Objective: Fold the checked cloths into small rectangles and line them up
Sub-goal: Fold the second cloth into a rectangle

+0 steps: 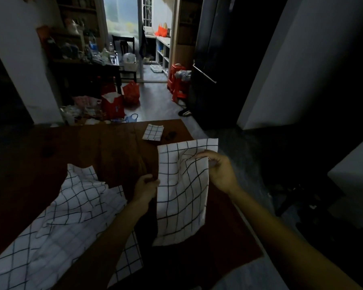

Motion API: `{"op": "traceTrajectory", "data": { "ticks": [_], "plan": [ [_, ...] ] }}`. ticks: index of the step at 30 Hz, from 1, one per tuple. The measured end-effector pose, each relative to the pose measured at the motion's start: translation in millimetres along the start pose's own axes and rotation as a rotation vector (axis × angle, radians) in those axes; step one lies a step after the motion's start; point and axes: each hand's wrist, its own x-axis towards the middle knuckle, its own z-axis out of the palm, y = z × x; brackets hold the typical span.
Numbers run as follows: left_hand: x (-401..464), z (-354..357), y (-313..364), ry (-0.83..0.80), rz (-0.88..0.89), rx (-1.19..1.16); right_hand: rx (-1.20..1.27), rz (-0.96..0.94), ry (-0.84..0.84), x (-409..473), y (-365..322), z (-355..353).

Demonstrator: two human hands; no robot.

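Observation:
A white cloth with black checks (182, 193) hangs lifted over the right part of the dark wooden table (71, 147). My left hand (146, 186) pinches its left edge. My right hand (219, 169) grips a folded-over corner near its top right. A small folded checked rectangle (153, 132) lies flat near the table's far right end. A heap of loose, crumpled checked cloths (67, 218) spreads over the near left of the table, partly under my left forearm.
A small dark object (170, 135) lies beside the folded rectangle. Beyond the table's far edge the floor is cluttered with red bags (122, 101) and a red stool (177, 80). A dark cabinet (216, 59) stands right of the table.

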Motion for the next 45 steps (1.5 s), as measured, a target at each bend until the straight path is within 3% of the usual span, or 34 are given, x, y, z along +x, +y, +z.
{"op": "traceTrajectory", "data": {
  "ticks": [6,11,15,18,22,26,33,37,45],
  "plan": [
    [6,7,1,0.087,0.041,-0.100,0.077,0.119,0.116,2,26,-39],
    [9,8,7,0.127,0.076,-0.035,0.125,0.138,0.072,-1,26,-46],
    [-9,16,19,0.233,0.408,0.304,0.093,0.142,-0.008,9,19,-41],
    [-30,31,37,0.048,0.706,0.447,0.049,0.142,-0.089,16,11,-38],
    [-43,55,51,-0.124,0.947,0.653,-0.154,0.054,-0.226,24,7,-34],
    [-46,67,49,-0.125,0.974,0.564,-0.175,0.013,-0.305,26,-4,-33],
    [-47,69,51,-0.117,0.995,0.515,-0.153,0.150,-0.313,20,-3,-39],
    [-42,68,49,-0.158,0.994,0.526,-0.059,0.287,-0.187,13,-1,-47],
    [-48,76,56,-0.208,0.954,0.573,-0.053,0.203,-0.046,8,5,-39]
  ]
}}
